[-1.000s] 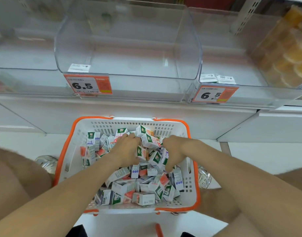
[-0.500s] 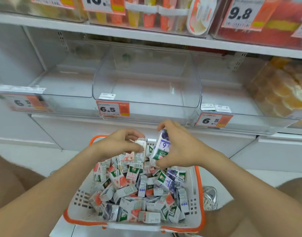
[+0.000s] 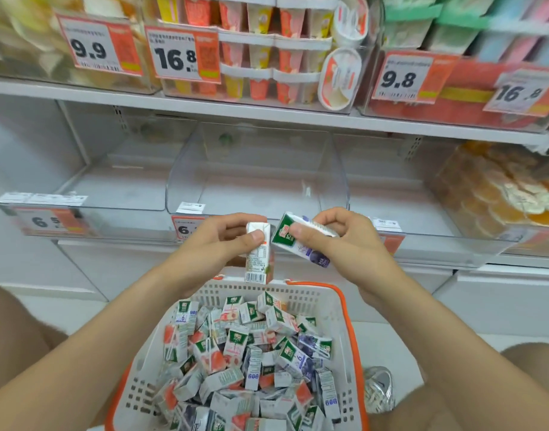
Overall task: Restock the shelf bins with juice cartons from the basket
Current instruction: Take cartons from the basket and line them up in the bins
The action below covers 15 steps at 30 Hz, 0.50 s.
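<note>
Restocking looks barely started: our left hand grips a white carton, our right hand a purple carton, bins bare, basket heaped.

White basket w/ orange rim sits at 6 o'clock, heaped w/ small juice cartons lying every which way: green tops, red/pink or purple sides. Two more are up above its far rim, approx mid-view: a white/pink carton upright, barcode at the lower end, pinched in the left hand, and just beside it at 3 o'clock a purple carton tilted, green end toward 10 o'clock, gripped in the right hand. Clear plastic shelf bins run in a row at 12 o'clock: left bin, mid bin, right bin.
</note>
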Motion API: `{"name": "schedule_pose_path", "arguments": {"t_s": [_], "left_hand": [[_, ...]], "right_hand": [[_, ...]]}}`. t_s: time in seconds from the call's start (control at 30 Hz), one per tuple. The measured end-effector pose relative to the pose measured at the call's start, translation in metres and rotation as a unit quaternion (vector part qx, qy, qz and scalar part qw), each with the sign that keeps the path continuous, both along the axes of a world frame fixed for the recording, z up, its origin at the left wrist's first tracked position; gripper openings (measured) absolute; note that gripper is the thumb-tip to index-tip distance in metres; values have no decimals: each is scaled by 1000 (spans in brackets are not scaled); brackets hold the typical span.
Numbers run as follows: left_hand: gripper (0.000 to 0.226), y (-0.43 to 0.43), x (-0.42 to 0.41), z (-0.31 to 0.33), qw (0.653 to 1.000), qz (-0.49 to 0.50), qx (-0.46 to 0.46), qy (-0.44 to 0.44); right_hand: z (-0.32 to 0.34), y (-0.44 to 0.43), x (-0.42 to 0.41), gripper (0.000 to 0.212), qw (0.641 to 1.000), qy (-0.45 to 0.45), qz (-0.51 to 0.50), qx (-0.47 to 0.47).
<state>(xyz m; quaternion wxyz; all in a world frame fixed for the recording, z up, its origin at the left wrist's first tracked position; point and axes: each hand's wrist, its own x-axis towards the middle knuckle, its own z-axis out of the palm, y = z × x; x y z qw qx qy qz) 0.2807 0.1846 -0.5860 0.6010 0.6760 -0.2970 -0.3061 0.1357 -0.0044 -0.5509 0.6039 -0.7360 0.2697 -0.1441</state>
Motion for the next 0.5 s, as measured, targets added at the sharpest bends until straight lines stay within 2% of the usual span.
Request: {"name": "schedule_pose_path", "arguments": {"t_s": [0.1, 0.2, 0.27, 0.33, 0.4, 0.5], "left_hand": [[40, -15, -4, 11, 998, 29, -35, -46], [46, -36, -14, 21, 994, 53, -62, -79], [43, -52, -22, 23, 989, 70, -70, -105], [41, -68, -30, 25, 986, 74, -70, -132], [40, -82, -38, 25, 985, 69, -68, -144], [38, -99, -46, 23, 985, 62, -67, -149]], "right_hand": [[13, -11, 0, 39, 996, -33, -52, 67], [26, -29, -6, 28, 998, -29, -53, 19], [35, -44, -13, 30, 998, -36, -39, -46], [44, -63, -23, 33, 984, -57, -38, -162], [50, -84, -34, 33, 955, -64, -65, -282], [50, -120, -50, 38, 905, -13, -125, -406]]}}
